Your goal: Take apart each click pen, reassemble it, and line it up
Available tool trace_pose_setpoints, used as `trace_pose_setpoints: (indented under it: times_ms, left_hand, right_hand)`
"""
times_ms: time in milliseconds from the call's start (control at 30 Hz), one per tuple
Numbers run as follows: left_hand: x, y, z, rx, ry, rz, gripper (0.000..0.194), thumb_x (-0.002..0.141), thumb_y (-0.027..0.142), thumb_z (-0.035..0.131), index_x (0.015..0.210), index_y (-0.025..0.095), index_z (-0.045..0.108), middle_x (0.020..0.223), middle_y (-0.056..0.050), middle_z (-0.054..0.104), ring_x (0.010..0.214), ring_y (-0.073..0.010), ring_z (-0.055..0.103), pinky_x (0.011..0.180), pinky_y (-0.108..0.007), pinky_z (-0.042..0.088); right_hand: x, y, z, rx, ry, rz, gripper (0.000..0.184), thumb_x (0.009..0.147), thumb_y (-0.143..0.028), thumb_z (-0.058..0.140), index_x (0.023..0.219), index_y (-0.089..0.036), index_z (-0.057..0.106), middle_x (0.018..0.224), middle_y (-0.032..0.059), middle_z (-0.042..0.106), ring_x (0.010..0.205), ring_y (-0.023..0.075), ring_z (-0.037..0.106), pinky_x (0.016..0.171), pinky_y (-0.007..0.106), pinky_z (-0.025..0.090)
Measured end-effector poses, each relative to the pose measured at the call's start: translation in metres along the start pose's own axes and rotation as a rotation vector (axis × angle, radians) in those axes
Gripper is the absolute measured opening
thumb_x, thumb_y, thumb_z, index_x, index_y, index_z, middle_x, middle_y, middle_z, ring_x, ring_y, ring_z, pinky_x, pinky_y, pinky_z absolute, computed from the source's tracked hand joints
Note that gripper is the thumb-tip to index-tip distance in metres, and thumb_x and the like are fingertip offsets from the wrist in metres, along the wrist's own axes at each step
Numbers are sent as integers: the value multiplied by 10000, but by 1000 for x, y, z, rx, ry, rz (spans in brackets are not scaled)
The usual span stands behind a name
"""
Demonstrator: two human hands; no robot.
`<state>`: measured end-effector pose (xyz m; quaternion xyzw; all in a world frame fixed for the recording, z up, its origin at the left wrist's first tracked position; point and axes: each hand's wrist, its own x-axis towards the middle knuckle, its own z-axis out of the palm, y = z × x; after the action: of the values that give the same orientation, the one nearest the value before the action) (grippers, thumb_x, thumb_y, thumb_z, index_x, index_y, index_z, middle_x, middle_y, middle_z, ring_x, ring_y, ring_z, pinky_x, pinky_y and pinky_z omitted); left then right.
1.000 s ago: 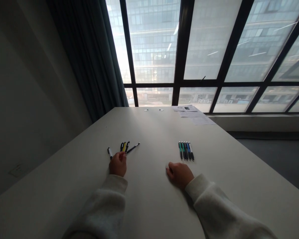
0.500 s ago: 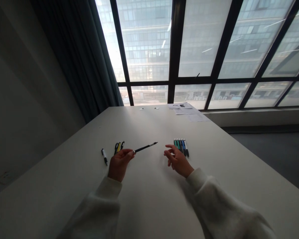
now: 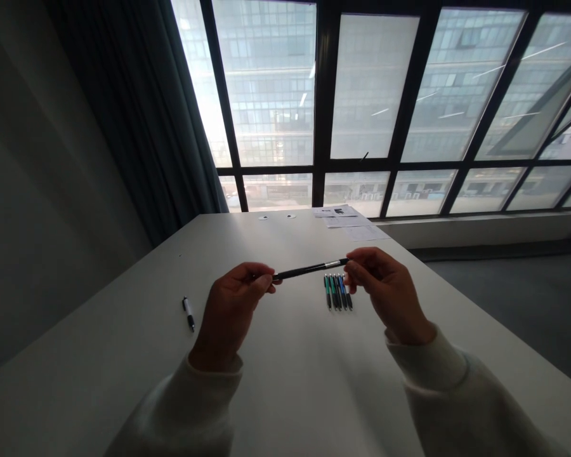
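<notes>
While between both hands (image 3: 228, 311) (image 3: 387, 292), black pen (image 3: 309, 271)

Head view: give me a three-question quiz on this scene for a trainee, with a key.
1. True or false: the black pen is held between the left hand and the right hand.
2. Multiple choice: which hand is nearest the row of pens? A left, B right.
3. Fill in: the white pen lies on the table to the ___ of the left hand.

Key: 1 true; 2 B; 3 left.
</notes>
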<state>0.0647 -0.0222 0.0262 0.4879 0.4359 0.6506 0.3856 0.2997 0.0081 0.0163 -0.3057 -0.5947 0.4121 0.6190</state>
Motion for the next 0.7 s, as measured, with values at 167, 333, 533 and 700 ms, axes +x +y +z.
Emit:
trace_pose_setpoints:
  times_ms: [167,333,533,700]
  left_hand:
    - [-5,15,5,-141,73,45,209,704,281,777,869,171,714,776,-13,719,730,-120,676,681,-207,566]
    - [-13,24,6,-158,153,100,208,684,288,803,851,189,728,779,-1,722,761,-136,699,741,-231,595]
    - [-17,26,5,-69,206,133,263,645,289,823,866,182,729,807,-14,727,735,-160,706,734,-265,605]
    - [-19,23,4,42,232,190,269,674,325,794,890,184,714,817,-24,719,745,-178,699,739,-299,594]
  right_hand:
    - [-8,-14,1,69,-1,-57,141,841,-234,691,976,-197,672,738,23,692,652,151,647,560,273,522]
    - [-15,-23,6,68,11,-98,110,860,-199,666,970,-205,676,720,16,686,627,144,638,531,263,520]
    - [-19,-22,8,17,98,-187,105,838,-172,685,939,-202,688,780,28,684,618,141,636,444,230,485]
    - [-22,-23,11,-35,162,-189,138,820,-203,709,956,-213,687,674,9,666,548,140,609,396,226,457]
